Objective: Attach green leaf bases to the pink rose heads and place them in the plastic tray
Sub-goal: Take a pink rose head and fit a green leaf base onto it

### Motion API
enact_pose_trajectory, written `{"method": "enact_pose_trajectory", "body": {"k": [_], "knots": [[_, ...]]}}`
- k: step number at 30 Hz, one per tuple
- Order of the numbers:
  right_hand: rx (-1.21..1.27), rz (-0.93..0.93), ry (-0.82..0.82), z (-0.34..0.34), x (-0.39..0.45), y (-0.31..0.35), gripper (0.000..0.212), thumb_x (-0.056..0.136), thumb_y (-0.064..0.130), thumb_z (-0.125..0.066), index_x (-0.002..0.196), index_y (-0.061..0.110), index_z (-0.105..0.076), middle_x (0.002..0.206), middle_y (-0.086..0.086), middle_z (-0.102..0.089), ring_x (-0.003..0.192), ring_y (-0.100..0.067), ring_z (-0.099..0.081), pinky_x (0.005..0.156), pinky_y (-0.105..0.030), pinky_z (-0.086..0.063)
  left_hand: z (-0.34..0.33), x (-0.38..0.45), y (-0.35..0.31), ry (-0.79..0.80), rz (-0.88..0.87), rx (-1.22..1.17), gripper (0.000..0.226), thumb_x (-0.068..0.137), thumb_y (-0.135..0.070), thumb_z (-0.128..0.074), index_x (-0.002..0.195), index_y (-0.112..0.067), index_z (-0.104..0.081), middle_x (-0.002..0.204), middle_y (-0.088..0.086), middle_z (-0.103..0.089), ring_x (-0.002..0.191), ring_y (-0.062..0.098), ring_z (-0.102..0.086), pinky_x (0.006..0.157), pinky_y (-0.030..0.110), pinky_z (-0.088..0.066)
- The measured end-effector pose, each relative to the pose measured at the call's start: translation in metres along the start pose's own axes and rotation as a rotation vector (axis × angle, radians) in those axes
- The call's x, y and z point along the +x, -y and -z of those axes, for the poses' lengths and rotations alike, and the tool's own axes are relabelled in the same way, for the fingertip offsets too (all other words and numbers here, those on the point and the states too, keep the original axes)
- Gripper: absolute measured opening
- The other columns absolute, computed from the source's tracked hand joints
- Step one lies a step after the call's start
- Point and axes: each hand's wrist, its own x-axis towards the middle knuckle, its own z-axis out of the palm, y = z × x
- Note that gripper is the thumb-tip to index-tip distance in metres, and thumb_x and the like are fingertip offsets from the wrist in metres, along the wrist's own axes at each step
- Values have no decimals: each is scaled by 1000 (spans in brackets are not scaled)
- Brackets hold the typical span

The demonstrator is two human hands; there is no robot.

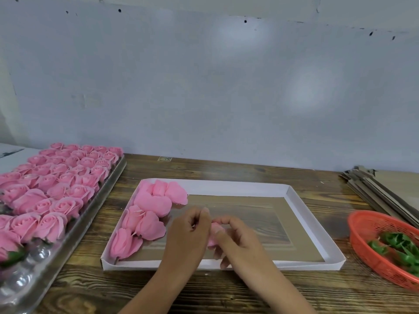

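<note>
Over the near part of the white tray [316, 232], both hands meet around one pink rose head [215, 234]: the right hand [238, 242] has its fingers curled round the flower, while the left hand [189, 232] pinches at it from the other side. Beyond them, finished roses [147, 214] lie along the tray's left side. Farther left sits a clear plastic tray [95, 214] packed with rose heads; at right, a red basket [362, 250] holds green leaf bases [396, 243] on the wooden surface [226, 291].
</note>
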Motion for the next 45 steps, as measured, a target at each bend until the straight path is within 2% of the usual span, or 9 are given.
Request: {"method": "enact_pose_trajectory", "body": {"k": [2, 10, 13, 16, 21, 25, 30, 40, 45], "knots": [[-134, 63, 6, 2, 0, -3, 13, 96, 34, -58, 108, 31, -63, 89, -3, -72, 71, -11, -62, 66, -28, -55, 1, 0, 1, 0, 21, -13, 49, 101, -23, -52, 53, -32, -50, 51, -15, -51, 53, 0, -49, 56, 12, -41], [-44, 44, -13, -1, 0, -6, 21, 99, 36, -53, 101, 17, -63, 68, -1, -65, 60, -13, -60, 60, -33, -57, 0, -3, 0, -25, -32, 51, 37, 96, -33, -45, 60, -26, -48, 59, -13, -53, 57, 3, -49, 58, 14, -40], [-187, 95, -28, 2, 0, -7, 20, 94, 45, -57, 107, 31, -62, 93, 8, -70, 85, -7, -66, 78, -34, -57, 0, 1, 3, -8, 50, 40, 44, 98, -25, -49, 54, -27, -49, 51, -12, -50, 53, 3, -47, 53, 15, -39], [-154, 121, -28, 3, 0, -7, 28, 90, 33, -65, 116, 39, -59, 110, 15, -66, 102, -5, -62, 83, -22, -54, 0, 2, 4, 18, 127, -8, 39, 98, -27, -49, 60, -23, -58, 53, -12, -55, 54, 1, -51, 51, 13, -42], [-132, 170, -67, 3, 1, -6, 14, 96, 24, -61, 108, 28, -67, 96, 5, -72, 90, -13, -67, 83, -35, -57, 1, -3, 1, -12, 19, 54, 38, 98, -30, -45, 61, -27, -48, 56, -15, -52, 55, 1, -49, 57, 12, -41], [-99, 153, -76, 3, 3, -8, 15, 100, 23, -55, 103, 19, -69, 87, -1, -74, 77, -13, -69, 74, -34, -58, 0, -6, 1, -16, -71, 132, 37, 97, -35, -43, 61, -30, -47, 62, -20, -55, 61, 1, -52, 62, 11, -41], [-142, 152, -25, 4, 3, -10, 20, 94, 26, -62, 114, 31, -66, 101, 10, -72, 97, -13, -67, 89, -40, -55, 2, -2, 6, 13, -3, 82, 39, 99, -31, -46, 61, -26, -52, 56, -14, -53, 57, 3, -51, 57, 14, -41], [-159, 87, -123, 0, 7, -14, 22, 99, 35, -53, 100, 23, -71, 91, -1, -73, 87, -18, -68, 82, -49, -56, -1, -8, 1, -35, -82, 131, 32, 95, -42, -40, 68, -28, -50, 74, -23, -57, 70, 1, -54, 68, 12, -43], [8, 54, -47, 2, 6, -15, 23, 97, 34, -59, 103, 14, -69, 90, -9, -74, 81, -20, -71, 73, -38, -60, 0, -5, -1, -53, -65, 116, 36, 96, -34, -46, 62, -24, -50, 62, -18, -56, 59, 2, -51, 61, 16, -43]]}}
